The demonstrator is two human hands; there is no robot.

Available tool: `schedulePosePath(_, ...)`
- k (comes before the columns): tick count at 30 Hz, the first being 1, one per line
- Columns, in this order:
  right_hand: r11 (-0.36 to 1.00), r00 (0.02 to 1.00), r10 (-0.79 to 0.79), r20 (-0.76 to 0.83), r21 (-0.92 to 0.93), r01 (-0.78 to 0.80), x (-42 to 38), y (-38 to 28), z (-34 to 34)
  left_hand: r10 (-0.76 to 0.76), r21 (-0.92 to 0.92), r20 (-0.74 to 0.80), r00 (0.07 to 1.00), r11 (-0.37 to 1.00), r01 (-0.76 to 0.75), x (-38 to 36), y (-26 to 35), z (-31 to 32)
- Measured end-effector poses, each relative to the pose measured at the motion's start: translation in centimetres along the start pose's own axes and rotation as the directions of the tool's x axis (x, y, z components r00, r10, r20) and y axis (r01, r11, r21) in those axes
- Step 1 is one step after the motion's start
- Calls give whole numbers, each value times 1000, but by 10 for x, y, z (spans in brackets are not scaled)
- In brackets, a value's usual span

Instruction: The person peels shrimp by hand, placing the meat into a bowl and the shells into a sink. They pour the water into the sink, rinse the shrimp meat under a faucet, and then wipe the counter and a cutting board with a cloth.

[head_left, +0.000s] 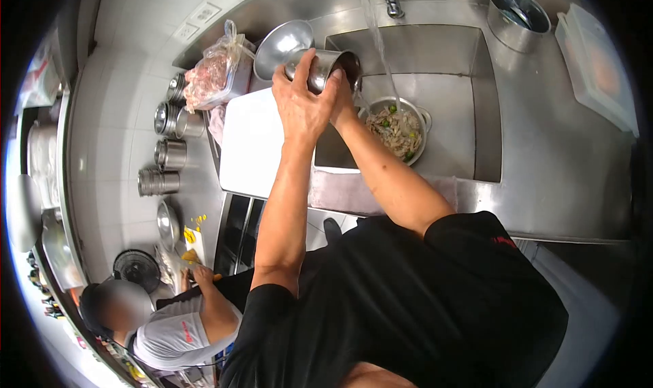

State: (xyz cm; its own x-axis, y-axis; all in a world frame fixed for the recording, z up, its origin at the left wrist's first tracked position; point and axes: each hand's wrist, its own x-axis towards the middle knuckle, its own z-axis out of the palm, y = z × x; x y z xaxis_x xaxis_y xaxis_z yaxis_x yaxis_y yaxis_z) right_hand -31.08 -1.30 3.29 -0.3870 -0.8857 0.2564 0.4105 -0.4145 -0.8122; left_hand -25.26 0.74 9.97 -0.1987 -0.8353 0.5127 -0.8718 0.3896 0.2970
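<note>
My left hand (304, 106) has its fingers wrapped round a steel container (320, 72), tilted with its mouth toward the right at the sink's left side. Against the container's near right side is my right hand (342, 99), its fingers partly hidden behind the container and my left hand. In the steel sink (445, 116), water from the faucet (367, 4) runs into a colander (423, 119) that holds pale food pieces (394, 133) with some green ones.
A white cutting board (252, 143), a steel bowl (284, 44) and a bagged tub (218, 72) lie left. A steel pot (518, 21) and plastic bin (598, 68) stand right. Another person (183, 327) works at lower left, near steel pots (170, 155).
</note>
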Motion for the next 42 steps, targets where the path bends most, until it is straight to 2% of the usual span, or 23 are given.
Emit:
schedulePosePath(1, 997, 1000, 18, 17, 81, -20, 2, 3, -2, 48, 30, -8, 999, 998, -48, 4, 6, -1)
schedulePosePath(4, 990, 999, 29, 19, 136, -32, 7, 3, -6, 162, 80, -13, 987, 984, -161, 12, 19, -2)
schedulePosePath(13, 993, 1000, 16, 20, 115, -18, 5, 1, -8, 301, 182, -47, 952, 940, -288, 18, 39, -9)
schedulePosePath(29, 998, 997, -44, 66, -50, 48, 4, 1, -5, 334, 221, -31, 942, 921, -320, 14, 53, -17)
schedulePosePath(31, 991, 994, -73, 82, -104, 81, 5, 2, -5, 345, 222, -41, 938, 918, -328, 13, 48, -14)
schedulePosePath(33, 960, 984, -127, 125, -235, 154, 8, 4, -7, 328, 185, -62, 943, 932, -312, 12, 44, -12)
schedulePosePath(34, 898, 967, -164, 195, -376, 228, 14, 7, -7, 320, 164, -72, 945, 938, -305, 11, 41, -11)
schedulePosePath(36, 706, 916, -207, 343, -596, 383, 26, 10, -10, 153, 47, -137, 979, 988, -147, 4, 25, -7)
schedulePosePath(37, 629, 915, -147, 376, -678, 379, 29, 9, -7, 70, -16, -161, 984, 997, -74, 1, 14, -4)
schedulePosePath(38, 548, 915, -76, 397, -750, 371, 28, 3, -5, -141, -355, -85, 986, 929, 103, -2, 0, 2)
schedulePosePath(39, 533, 929, 49, 366, -796, 286, 20, -8, 0, -315, -634, 57, 947, 722, 278, -8, -17, 9)
schedulePosePath(40, 499, 928, 173, 329, -842, 206, 12, -19, 5, -324, -875, 272, 906, 309, 373, -16, -35, 20)
schedulePosePath(41, 393, 857, 288, 427, -869, 301, 10, -19, 3, -413, -873, 441, 797, 9, 487, -29, -39, 20)
schedulePosePath(42, 379, 788, 413, 457, -873, 308, 8, -40, 4, -396, -855, 510, 763, -137, 500, -40, -42, 20)
